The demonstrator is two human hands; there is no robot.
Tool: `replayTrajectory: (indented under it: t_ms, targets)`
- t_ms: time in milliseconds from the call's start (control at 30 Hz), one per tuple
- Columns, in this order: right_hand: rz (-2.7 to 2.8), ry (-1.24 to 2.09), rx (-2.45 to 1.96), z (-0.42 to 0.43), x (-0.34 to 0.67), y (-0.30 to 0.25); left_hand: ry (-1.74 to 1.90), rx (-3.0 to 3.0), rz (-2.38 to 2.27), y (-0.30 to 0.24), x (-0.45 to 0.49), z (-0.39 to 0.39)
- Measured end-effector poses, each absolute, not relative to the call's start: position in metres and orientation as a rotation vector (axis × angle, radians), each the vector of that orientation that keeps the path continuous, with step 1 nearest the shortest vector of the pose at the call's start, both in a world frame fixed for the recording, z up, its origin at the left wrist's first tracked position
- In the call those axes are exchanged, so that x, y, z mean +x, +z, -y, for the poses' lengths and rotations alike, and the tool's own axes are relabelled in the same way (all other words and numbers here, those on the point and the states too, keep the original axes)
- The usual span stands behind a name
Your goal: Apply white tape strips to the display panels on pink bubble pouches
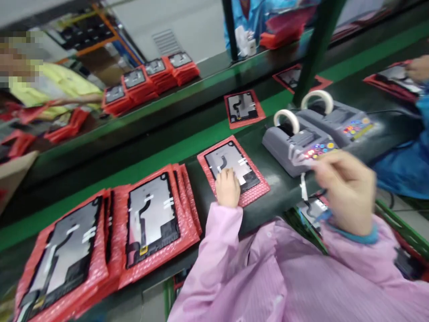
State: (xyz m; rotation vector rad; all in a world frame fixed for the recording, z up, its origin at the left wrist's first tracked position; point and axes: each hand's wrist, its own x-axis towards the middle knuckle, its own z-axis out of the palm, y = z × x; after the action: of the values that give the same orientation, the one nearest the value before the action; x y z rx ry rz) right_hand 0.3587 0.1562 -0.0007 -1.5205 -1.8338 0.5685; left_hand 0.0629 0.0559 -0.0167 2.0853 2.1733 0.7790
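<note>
My left hand (228, 188) rests its fingertips on a grey, black-edged screen panel (231, 163), beside the black flex cable on its back. White tape pieces stick to the panel's right side, and red bubble wrap (256, 195) lies beneath it. My right hand (350, 190) is raised, thumb and forefinger pinched on a thin white tape strip (298, 156), smeared by motion. This strip hangs in front of a grey tape dispenser (279, 145) with a white roll and lit buttons.
Stacked panels in red bubble wrap (192, 214) stand to the left. A second tape dispenser (342, 118) sits behind the first. Another wrapped panel (243, 107) lies farther back on the green belt (214, 132). A green post (313, 49) rises beyond. Co-workers are across and at right.
</note>
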Motion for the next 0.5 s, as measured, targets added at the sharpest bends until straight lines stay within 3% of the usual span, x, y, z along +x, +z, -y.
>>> replayTrajectory:
  t_ms: [233, 500]
  targets:
    - [2.255, 0.682, -1.229, -0.210, 0.150, -0.006, 0.426, 2.078, -2.298, -0.045, 0.043, -0.108]
    - [2.286, 0.751, -1.260, -0.215, 0.120, -0.033, 0.489, 2.016, -2.303, -0.056, 0.045, -0.103]
